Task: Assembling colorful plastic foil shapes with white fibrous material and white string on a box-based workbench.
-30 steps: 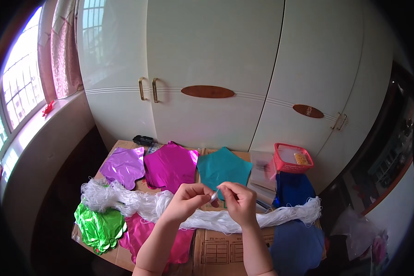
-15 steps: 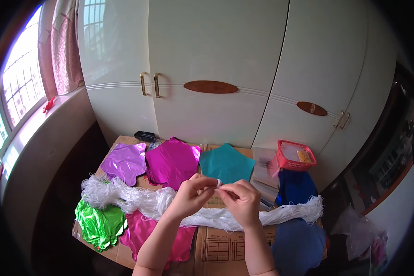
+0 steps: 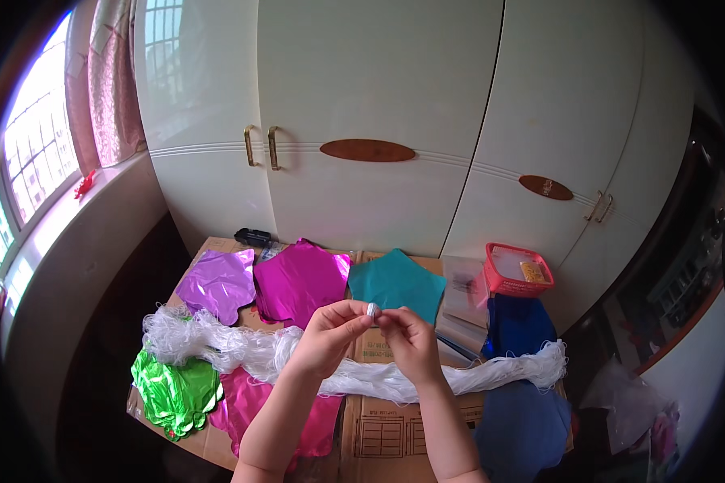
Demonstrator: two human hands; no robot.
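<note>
While left fingers [image 3: 348, 310] pinch a white piece [image 3: 372, 308], right fingers [image 3: 396, 319] pinch it too.

The fingers [image 3: 351, 309] have brought the small white piece [image 3: 372, 308] farther up the view.

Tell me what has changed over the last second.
The small white piece, pinched in the left hand, has moved up the view, in front of the teal sheet. The right hand has shifted slightly left. No release shows. The white thread bundle, teal sheet and red basket stayed put.
</note>
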